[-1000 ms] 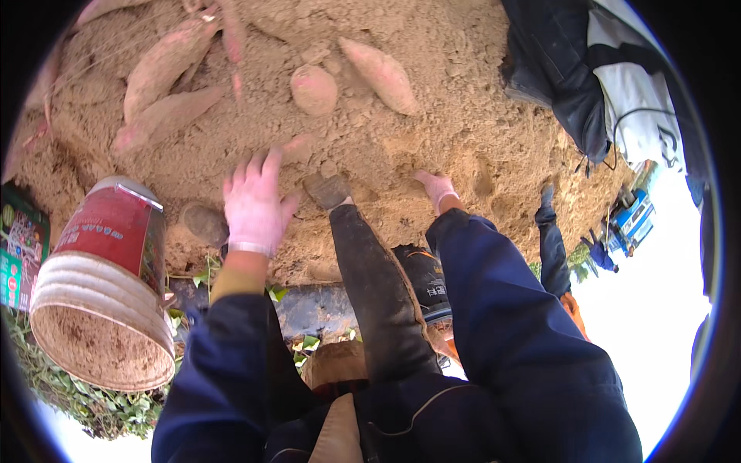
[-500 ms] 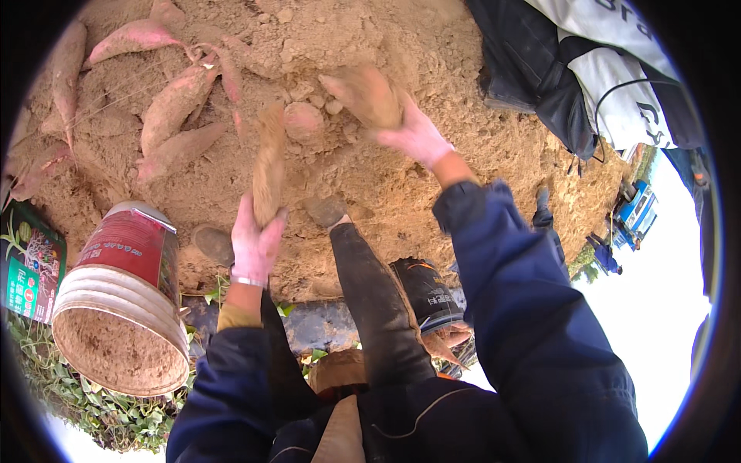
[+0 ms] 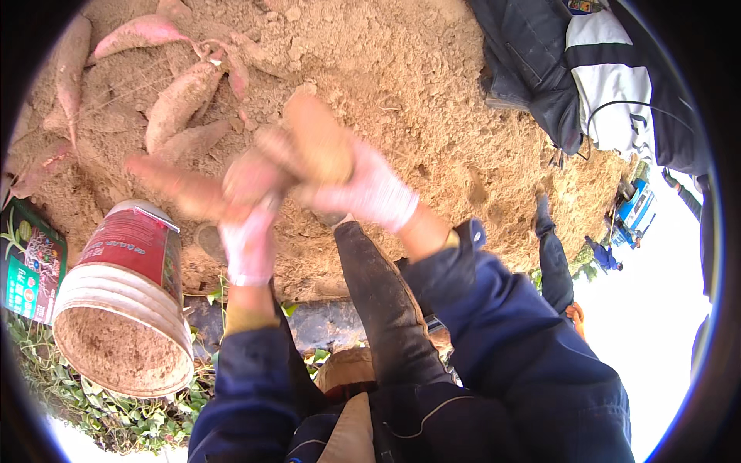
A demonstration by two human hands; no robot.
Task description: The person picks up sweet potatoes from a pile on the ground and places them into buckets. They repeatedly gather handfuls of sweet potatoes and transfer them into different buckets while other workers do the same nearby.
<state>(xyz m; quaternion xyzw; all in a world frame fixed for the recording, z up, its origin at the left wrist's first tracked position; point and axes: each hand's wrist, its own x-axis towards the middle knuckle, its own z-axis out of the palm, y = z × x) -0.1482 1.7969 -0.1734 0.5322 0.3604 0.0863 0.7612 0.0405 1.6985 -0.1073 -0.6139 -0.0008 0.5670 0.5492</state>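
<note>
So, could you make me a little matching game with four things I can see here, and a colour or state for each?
Things:
1. Bucket at the left
2. Leaves at the lower left
3. Right hand
4. Jacket sleeves

Descriptions:
A. Dark blue
B. Gloved and grasping a sweet potato
C. Red and white
D. Green

Right pairs: 1-C, 2-D, 3-B, 4-A.
</note>
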